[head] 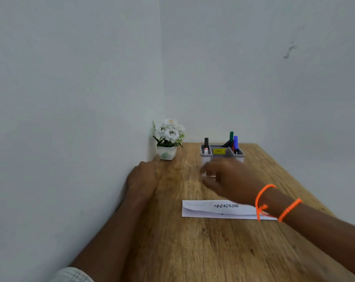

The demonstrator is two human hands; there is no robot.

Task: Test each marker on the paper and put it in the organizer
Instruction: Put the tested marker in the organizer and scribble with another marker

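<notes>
A grey organizer (222, 154) with a yellow label stands at the back of the wooden table (192, 241). A black-capped marker (206, 145) is in its left slot. A green marker (231, 137), a blue marker (235, 143) and darker ones lean in its right slot. A white paper strip (203, 209) with a black zigzag scribble lies nearer to me. My right hand (231, 180), blurred, hovers just in front of the organizer, and a small white and red marker (209, 175) shows between its thumb and fingers. My left hand (143, 178) rests palm down at the table's left edge and holds nothing.
A small white pot of white flowers (168, 139) stands in the back left corner against the wall. Grey walls border the table on the left and at the back. Orange cords (263, 198) circle my right wrist, which covers the paper's right end.
</notes>
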